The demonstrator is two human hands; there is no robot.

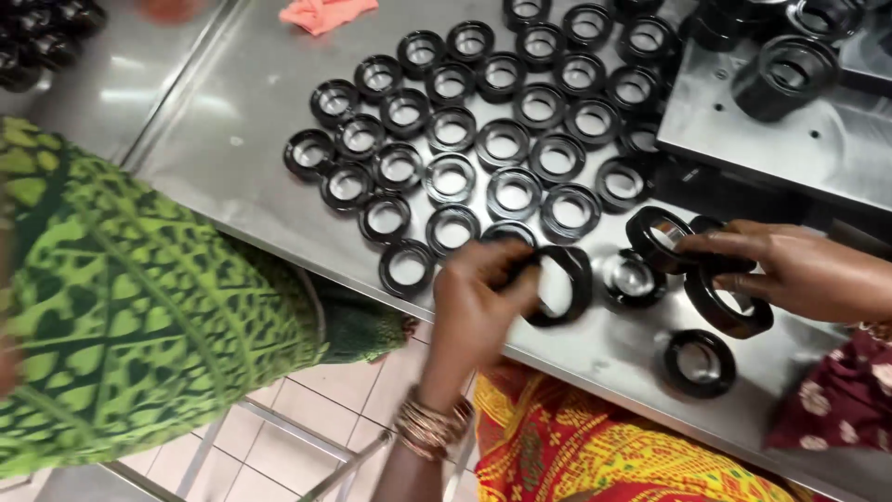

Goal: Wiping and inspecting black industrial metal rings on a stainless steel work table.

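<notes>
The left hand [478,297] pinches a glossy black plastic ring [557,284] upright at the near edge of the steel tabletop [232,139]. The right hand [799,270] grips a second black ring [664,237]. Handled best by the rims, clear of the rows of rings [483,130].

Glossy black rings [451,125], smooth like moulded plastic, cover a brushed stainless-steel bench [232,139] with a dull sheen. One shiny ring [557,284] sits in the left hand [474,302]. A soft coral cloth [325,13] lies crumpled. A matt grey metal plate [790,144] shows small drilled holes.
</notes>
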